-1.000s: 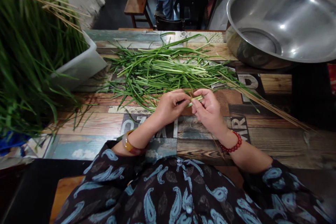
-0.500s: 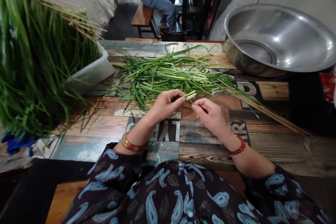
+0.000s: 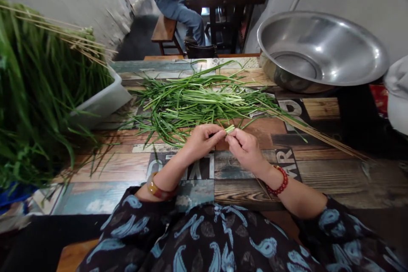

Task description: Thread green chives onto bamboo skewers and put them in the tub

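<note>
My left hand (image 3: 204, 139) is closed on a few green stalks (image 3: 229, 129), whose pale ends stick out between finger and thumb. My right hand (image 3: 245, 146) is pinched at those ends, touching the left fingertips. A thin skewer (image 3: 263, 188) shows below my right hand, near the wrist; its upper part is hidden. Just beyond both hands lies a loose pile of long green stalks (image 3: 197, 97). Several thin skewers (image 3: 314, 132) reach from the pile's right end toward the right.
At the left, a white tub (image 3: 103, 98) holds a tall heap of greens (image 3: 47, 89) with skewers across it. A large metal basin (image 3: 321, 51) stands at the back right, near a white bag (image 3: 398, 97). Beyond the table, a person (image 3: 181, 8) sits on a bench.
My right hand has come up against the left fingertips, and a skewer now shows below it. The camera view has shifted, and more of the white bag is visible.
</note>
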A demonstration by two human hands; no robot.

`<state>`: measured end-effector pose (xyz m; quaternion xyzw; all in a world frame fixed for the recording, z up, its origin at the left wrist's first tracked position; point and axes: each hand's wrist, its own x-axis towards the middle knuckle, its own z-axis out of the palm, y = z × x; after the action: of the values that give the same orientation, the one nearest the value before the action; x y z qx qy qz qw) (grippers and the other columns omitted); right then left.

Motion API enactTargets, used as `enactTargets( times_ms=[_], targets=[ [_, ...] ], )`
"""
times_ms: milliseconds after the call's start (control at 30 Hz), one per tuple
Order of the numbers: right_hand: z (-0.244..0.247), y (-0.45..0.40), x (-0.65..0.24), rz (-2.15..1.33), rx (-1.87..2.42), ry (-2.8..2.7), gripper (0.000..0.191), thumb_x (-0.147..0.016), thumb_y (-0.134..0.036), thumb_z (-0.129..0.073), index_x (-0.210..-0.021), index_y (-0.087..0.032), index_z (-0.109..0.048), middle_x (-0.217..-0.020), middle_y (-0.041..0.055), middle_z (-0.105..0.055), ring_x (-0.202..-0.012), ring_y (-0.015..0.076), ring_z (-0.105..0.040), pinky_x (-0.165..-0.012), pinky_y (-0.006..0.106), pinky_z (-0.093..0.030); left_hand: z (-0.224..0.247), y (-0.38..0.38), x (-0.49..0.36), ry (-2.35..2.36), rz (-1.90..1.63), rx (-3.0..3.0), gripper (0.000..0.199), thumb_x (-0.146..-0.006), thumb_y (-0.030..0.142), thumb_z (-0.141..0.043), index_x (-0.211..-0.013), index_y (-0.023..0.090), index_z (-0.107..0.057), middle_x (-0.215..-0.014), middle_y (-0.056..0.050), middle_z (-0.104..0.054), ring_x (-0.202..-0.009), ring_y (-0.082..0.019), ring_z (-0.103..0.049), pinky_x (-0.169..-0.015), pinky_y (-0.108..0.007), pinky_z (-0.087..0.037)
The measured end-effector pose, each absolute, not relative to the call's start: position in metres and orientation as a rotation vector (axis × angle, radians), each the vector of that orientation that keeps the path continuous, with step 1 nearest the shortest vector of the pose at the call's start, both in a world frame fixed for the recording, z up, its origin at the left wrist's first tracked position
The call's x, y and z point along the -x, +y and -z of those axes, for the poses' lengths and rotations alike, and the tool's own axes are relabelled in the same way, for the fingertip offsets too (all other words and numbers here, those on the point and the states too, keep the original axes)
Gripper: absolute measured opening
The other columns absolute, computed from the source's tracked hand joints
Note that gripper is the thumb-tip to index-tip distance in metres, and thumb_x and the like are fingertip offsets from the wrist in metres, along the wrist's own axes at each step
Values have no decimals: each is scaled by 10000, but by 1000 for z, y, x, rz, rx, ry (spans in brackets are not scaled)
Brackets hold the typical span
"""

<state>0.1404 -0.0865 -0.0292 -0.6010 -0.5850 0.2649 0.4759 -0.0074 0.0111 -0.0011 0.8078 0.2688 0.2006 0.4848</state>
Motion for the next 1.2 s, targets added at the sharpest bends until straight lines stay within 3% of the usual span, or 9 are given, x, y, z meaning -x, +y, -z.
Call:
enactTargets(
  times_ms=[133, 233, 333, 433, 667, 833, 1000, 1100, 1200],
  targets=[
    [28, -85, -140, -816, 1413, -1370, 232, -952, -321, -460, -786, -220, -587, -477, -58, -483, -478, 120, -479, -536, 247, -391, 0, 18, 11, 690, -493, -1958, 335, -919, 398, -563, -807, 137, -741, -795, -53, -720, -745, -147, -625, -703, -234, -472],
    [25, -84, -140, -787, 1402, -1372, 269, -940, -315, -480, -705, -214, -561, -492, -48, -495, -483, 112, -465, -524, 244, -362, -4, 28, 13, 780, -600, -1894, 344, -875, 434, -645, -1014, 144, -768, -1026, -104, -756, -928, -197, -672, -829, -277, -506],
    [22, -84, -141, -609, 1403, -1401, 287, -903, -263, -489, -622, -212, -510, -525, -34, -502, -499, 104, -457, -527, 247, -332, -9, 41, 8, 749, -610, -1805, 413, -897, 478, -612, -1082, 138, -757, -984, -104, -761, -868, -178, -678, -803, -277, -522],
    [21, -85, -139, -484, 1350, -1438, 281, -867, -211, -490, -588, -217, -457, -531, -37, -482, -492, 93, -431, -521, 243, -320, -10, 57, -6, 694, -610, -1920, 380, -917, 441, -585, -1049, 134, -766, -930, -102, -761, -814, -167, -678, -775, -280, -528],
    [28, -87, -135, -346, 1224, -1570, 234, -829, -163, -485, -609, -227, -434, -568, -28, -507, -524, 104, -455, -555, 244, -347, 9, 82, -58, 281, -369, -2473, 224, -860, 230, -614, -999, 170, -778, -1078, -113, -756, -1002, -211, -701, -924, -326, -530],
    [32, -82, -140, -275, 1216, -1571, 197, -820, -141, -492, -641, -221, -474, -576, -25, -522, -526, 113, -472, -555, 247, -349, 9, 84, -76, 300, -171, -2902, 211, -909, 229, -566, -979, 199, -762, -972, -83, -723, -907, -190, -663, -825, -290, -509],
    [33, -78, -141, -472, 1241, -1428, 150, -772, -96, -489, -804, -172, -614, -627, -33, -569, -478, 85, -432, -527, 220, -348, -4, 78, -65, 443, -92, -3126, 278, -961, 231, -497, -840, 185, -743, -909, -80, -663, -851, -183, -592, -739, -280, -449],
    [34, -77, -139, -536, 1315, -1369, 106, -828, -161, -510, -784, -182, -604, -616, -35, -557, -486, 88, -418, -533, 225, -335, -8, 74, -51, 407, -82, -3155, 201, -922, 172, -548, -831, 170, -727, -917, -81, -642, -831, -183, -565, -699, -280, -417],
    [36, -76, -138, -514, 1381, -1342, 185, -895, -261, -518, -732, -193, -572, -607, -26, -547, -522, 100, -436, -560, 237, -330, -8, 70, -35, 388, -98, -3196, 204, -907, 187, -583, -734, 161, -689, -869, -81, -620, -807, -188, -547, -701, -290, -411]
  ],
)
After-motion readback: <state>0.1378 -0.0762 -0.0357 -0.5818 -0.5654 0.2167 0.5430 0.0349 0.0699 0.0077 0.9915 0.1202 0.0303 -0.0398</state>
